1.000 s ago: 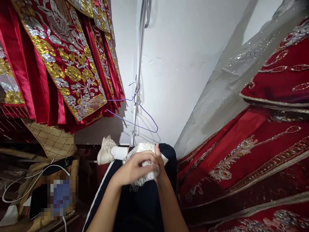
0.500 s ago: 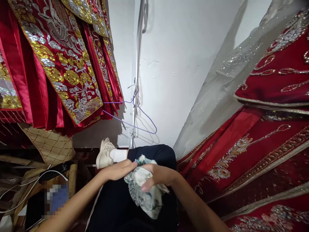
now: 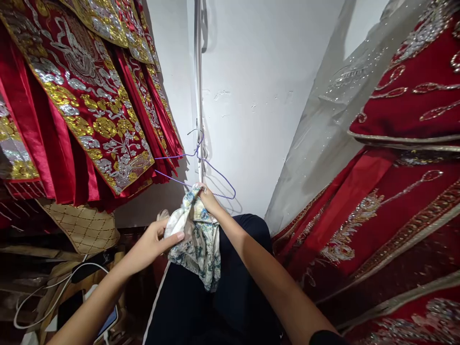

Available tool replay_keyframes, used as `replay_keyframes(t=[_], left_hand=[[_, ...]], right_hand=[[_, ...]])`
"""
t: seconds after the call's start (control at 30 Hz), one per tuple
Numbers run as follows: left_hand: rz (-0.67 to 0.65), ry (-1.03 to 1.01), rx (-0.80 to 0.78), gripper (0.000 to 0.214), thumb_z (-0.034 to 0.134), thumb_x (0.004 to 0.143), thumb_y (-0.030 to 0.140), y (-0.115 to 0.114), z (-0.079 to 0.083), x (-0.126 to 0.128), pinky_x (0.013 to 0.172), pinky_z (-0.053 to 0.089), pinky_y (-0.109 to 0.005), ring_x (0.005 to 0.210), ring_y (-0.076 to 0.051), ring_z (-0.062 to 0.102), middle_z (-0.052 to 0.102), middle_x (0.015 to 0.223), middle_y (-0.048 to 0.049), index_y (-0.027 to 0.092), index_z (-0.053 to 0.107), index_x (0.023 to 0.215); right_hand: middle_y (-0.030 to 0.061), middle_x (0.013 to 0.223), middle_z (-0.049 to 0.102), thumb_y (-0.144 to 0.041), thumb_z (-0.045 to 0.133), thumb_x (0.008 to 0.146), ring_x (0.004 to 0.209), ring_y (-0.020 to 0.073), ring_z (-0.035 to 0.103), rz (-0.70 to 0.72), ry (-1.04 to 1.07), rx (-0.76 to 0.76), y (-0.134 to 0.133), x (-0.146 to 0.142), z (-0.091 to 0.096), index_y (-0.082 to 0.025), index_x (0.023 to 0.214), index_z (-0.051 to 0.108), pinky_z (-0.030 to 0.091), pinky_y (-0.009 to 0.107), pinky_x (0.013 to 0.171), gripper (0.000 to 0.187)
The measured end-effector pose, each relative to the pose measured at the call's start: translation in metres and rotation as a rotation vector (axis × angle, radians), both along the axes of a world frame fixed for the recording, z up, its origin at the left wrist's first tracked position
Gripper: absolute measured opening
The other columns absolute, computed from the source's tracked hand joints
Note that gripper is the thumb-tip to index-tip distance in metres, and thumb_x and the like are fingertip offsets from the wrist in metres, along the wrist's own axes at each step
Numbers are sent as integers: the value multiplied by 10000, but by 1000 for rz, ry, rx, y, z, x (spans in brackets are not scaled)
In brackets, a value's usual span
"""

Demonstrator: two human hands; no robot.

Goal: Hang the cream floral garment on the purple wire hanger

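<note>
A pale cloth with a blue-green floral print (image 3: 196, 239) hangs between my two hands above my dark-trousered knee (image 3: 247, 235). My right hand (image 3: 208, 199) pinches its top corner, raised close to the lower bar of a purple wire hanger (image 3: 212, 167) that hangs on a metal pole (image 3: 197, 86). My left hand (image 3: 153, 242) grips the cloth's left edge lower down, thumb on top. The rest of the cloth drapes down over my leg.
Red garments with gold and silver embroidery (image 3: 82, 96) hang at the upper left. More red embroidered fabric and a sheer silver veil (image 3: 377, 167) fill the right. A quilted beige bag (image 3: 82, 225), white cables and a phone (image 3: 108, 321) lie at the lower left. The white wall is straight ahead.
The cloth was bunched in both hands on my knee. Now it is spread out and lifted, my right hand raised up to the hanger and my left hand moved left along the edge.
</note>
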State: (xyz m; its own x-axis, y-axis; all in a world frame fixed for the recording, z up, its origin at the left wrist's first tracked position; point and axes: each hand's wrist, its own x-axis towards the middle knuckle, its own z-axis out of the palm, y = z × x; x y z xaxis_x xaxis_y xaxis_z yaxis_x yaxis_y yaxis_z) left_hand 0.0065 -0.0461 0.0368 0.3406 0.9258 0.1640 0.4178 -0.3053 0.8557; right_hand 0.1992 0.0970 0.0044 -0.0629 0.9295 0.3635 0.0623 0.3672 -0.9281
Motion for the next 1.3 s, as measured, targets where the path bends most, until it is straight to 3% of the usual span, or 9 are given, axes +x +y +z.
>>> replay_keyframes(t=[0.13,0.3,0.43,0.6,0.83,0.97,1.03,1.2,1.3], left_hand=[[-129,167,-182,506,510,862,617,6,-28,-16,528,280,-242,567,-118,356,425,599,11,165,515,635],[-2,629,-84,477,610,765,602,36,-65,-36,536,286,-269,536,-159,429,483,551,-16,185,541,544],[236,714,167,248,625,759,465,76,-35,-42,745,431,-369,850,-301,588,688,811,-113,233,712,776],[249,444,512,229,564,822,391,112,27,-44,874,465,-369,960,-288,618,721,1052,-99,207,700,824],[152,141,559,419,471,883,257,133,47,-3,900,497,-334,1007,-215,660,705,1156,-87,188,602,1276],[184,281,585,397,459,879,242,135,58,-3,938,482,-347,996,-248,668,729,1114,-92,153,694,1187],[191,318,579,400,457,886,255,134,63,-8,947,477,-346,1016,-258,660,719,1147,-97,144,700,1183],[201,373,641,354,464,893,281,131,69,-19,924,467,-343,1000,-246,631,704,1082,-99,162,727,1098],[365,361,723,313,523,887,381,132,68,-31,868,457,-334,989,-245,602,683,1010,-93,172,731,993]], right_hand=[[-20,623,556,-204,459,713,643,135,505,-116,-106,35,9,44,-14,-179,619,547,398,220,598,131],[-48,489,396,-211,528,597,541,108,373,-219,-277,51,-1,117,3,-176,486,499,247,220,504,120],[-42,497,417,-235,504,606,537,111,382,-227,-347,67,-5,126,17,-169,507,540,255,223,507,124],[-22,537,483,-235,478,623,563,127,429,-209,-353,58,-5,122,19,-164,552,574,298,225,523,139],[6,701,619,-196,483,659,611,143,529,87,-265,79,-24,113,28,-170,756,652,369,232,555,197],[-21,706,618,-147,549,635,554,143,518,-189,-254,163,-27,146,47,-207,1355,495,372,239,526,725],[-50,630,566,-167,610,636,524,141,486,-343,-298,184,-18,165,54,-188,1446,402,353,243,513,836],[-4,599,580,-340,761,614,565,148,495,-370,-532,110,3,182,74,-117,987,730,348,268,541,436],[39,638,647,-412,819,598,589,161,545,-184,-536,38,-7,185,97,-137,733,726,366,271,539,320]])
